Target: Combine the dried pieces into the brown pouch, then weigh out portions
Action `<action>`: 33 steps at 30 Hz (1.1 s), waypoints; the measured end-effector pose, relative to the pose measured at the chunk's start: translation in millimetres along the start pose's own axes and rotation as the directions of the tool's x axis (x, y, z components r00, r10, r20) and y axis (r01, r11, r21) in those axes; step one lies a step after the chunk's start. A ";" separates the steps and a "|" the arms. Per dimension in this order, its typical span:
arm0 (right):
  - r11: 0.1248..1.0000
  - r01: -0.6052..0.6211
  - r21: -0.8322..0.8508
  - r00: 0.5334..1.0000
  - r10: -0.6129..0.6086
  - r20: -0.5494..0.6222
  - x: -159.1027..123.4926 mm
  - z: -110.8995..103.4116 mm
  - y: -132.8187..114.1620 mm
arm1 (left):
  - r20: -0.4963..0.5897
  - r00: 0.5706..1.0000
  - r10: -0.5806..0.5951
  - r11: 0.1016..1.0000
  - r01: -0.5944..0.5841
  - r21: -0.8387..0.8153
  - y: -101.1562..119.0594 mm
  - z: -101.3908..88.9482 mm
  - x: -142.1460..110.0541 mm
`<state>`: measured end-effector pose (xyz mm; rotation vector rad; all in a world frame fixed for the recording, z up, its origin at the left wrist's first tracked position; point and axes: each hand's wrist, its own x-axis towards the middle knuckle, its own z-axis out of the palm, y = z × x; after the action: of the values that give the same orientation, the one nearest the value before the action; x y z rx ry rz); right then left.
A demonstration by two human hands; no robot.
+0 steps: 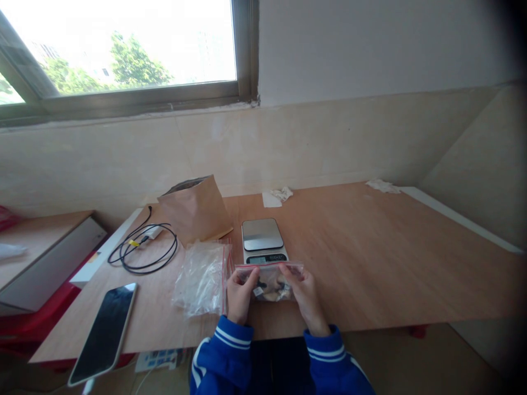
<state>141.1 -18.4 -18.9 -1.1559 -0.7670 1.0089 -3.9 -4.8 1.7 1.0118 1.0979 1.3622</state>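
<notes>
Both of my hands hold a clear zip-lock bag (272, 293) with a red seal line along its top edge. Inside the bag lie pale and dark pieces whose kind I cannot make out. My left hand (240, 296) pinches the bag's upper left part, thumb on the seal. At the upper right, my right hand (304, 296) pinches it in the same way. Just beyond the bag stands a kitchen scale (262, 235) with a steel plate and a small display. A pile of clear zip-lock bags (200, 280) lies left of my left hand.
Behind the pile stands a brown paper pouch (195, 211), its top open. A coiled black cable (142, 271) and a phone (105, 332) lie on the left of the wooden table (370, 258). Crumpled tissue (282, 193) lies near the wall.
</notes>
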 end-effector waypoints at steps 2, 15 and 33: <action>1.000 0.011 -0.015 1.000 -0.011 -0.014 0.2 -0.5 1.5 | -0.003 1.000 0.003 1.000 -0.003 0.010 -2.1 -1.1 0.5; 0.992 -0.002 0.128 0.994 -0.012 0.107 -4.5 -2.9 -7.1 | 0.121 0.988 -0.092 0.992 0.101 -0.070 3.8 -1.3 -1.0; 0.998 0.062 0.017 0.958 -0.064 0.280 -6.2 1.0 -16.0 | 0.113 0.993 -0.019 1.000 0.020 -0.006 5.9 -0.8 -2.9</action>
<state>141.7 -25.1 -3.1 -0.9858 -1.0172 1.1356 -5.8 -7.8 7.4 1.0574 1.0150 1.2765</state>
